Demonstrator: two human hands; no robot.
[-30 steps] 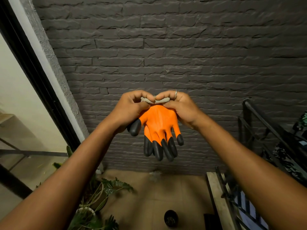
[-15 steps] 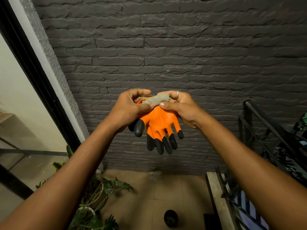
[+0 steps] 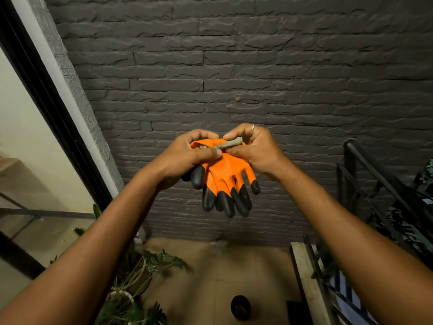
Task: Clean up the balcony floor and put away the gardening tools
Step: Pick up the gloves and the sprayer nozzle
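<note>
A pair of orange gardening gloves [image 3: 228, 174] with black fingertips hangs fingers-down in front of the dark brick wall, at chest height. Its grey cuff [image 3: 228, 144] is rolled over at the top. My left hand [image 3: 187, 152] grips the cuff's left side, thumb on the front. My right hand [image 3: 255, 146], a ring on one finger, pinches the rolled cuff's right end between thumb and fingers. The gloves lie one behind the other, so the rear one is mostly hidden.
Tan floor tiles [image 3: 225, 275] lie below. Potted green plants [image 3: 138, 280] stand at the lower left by the door frame [image 3: 54, 106]. A small dark pot [image 3: 240, 307] sits on the floor. A black metal railing [image 3: 375, 191] and a wooden ledge [image 3: 304, 275] run along the right.
The grey cuff has been folded and rolled further over the orange palm. Both hands shifted slightly, the right pinching the cuff's end; the gloves stayed at about the same height.
</note>
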